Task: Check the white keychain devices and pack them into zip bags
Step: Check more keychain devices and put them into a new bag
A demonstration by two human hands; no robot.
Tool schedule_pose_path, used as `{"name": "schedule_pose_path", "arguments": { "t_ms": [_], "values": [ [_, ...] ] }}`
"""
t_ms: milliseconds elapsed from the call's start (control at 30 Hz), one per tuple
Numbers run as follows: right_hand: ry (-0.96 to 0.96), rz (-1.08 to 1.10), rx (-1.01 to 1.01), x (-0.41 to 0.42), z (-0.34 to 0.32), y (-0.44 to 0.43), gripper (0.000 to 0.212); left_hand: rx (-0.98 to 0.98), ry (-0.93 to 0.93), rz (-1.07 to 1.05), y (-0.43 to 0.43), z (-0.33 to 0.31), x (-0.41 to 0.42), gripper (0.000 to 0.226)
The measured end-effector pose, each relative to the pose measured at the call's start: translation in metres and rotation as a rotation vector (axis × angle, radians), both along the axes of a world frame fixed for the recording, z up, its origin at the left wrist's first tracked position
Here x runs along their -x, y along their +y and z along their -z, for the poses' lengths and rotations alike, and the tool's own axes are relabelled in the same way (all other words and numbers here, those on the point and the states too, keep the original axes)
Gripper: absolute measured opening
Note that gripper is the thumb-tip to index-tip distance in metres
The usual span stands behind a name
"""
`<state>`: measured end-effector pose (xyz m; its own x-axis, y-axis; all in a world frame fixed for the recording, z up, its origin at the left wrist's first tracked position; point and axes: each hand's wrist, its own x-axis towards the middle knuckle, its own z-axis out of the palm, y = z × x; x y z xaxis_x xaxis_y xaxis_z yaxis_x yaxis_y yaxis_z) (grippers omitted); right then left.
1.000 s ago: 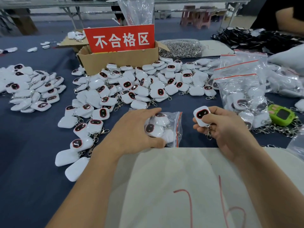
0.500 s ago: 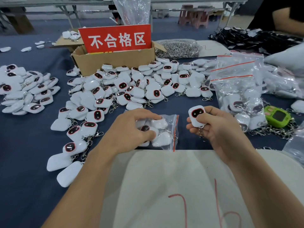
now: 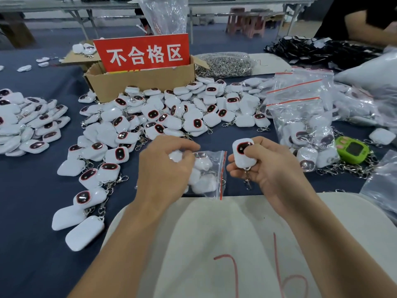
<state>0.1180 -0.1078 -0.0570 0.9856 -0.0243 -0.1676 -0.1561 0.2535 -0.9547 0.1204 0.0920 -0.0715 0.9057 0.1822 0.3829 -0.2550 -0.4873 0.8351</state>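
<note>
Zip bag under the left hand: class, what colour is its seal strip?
Red: the seal strip runs down the clear zip bag. Head view shows it best.

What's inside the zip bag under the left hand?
Several white devices show through the clear zip bag, one with its dark screen up. The left hand covers the bag's left part, so the count and anything under it cannot be seen.
</note>
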Motion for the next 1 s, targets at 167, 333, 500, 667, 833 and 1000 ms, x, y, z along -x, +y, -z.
{"name": "schedule_pose_path", "arguments": {
  "t_ms": [167, 333, 500, 667, 833, 1000],
  "values": [
    [-0.1, -0.074, -0.024, 0.008, -0.001, 0.013, 0.014, 0.037, 0.011, 0.158, -0.028, -0.005, 0.011, 0.022],
    [-0.118, -0.146, -0.032, 0.01, -0.004, 0.013, 0.012, 0.08, -0.004, 0.212, -0.031, -0.007, 0.01, 0.027],
    [-0.14, -0.139, -0.031, 0.011, -0.001, 0.015, 0.017, 0.095, -0.009, 0.237, -0.031, -0.006, 0.009, 0.03],
    [-0.173, -0.13, -0.018, 0.011, 0.002, 0.017, 0.017, 0.093, -0.01, 0.216, -0.032, -0.006, 0.01, 0.026],
    [-0.197, -0.147, -0.013, 0.011, 0.004, 0.017, 0.011, 0.104, 0.035, 0.21, -0.032, -0.006, 0.01, 0.015],
    [-0.203, -0.147, -0.002, 0.011, 0.008, 0.019, 0.015, 0.17, 0.024, 0.15, -0.036, -0.009, 0.009, 0.026]
  ]
}}
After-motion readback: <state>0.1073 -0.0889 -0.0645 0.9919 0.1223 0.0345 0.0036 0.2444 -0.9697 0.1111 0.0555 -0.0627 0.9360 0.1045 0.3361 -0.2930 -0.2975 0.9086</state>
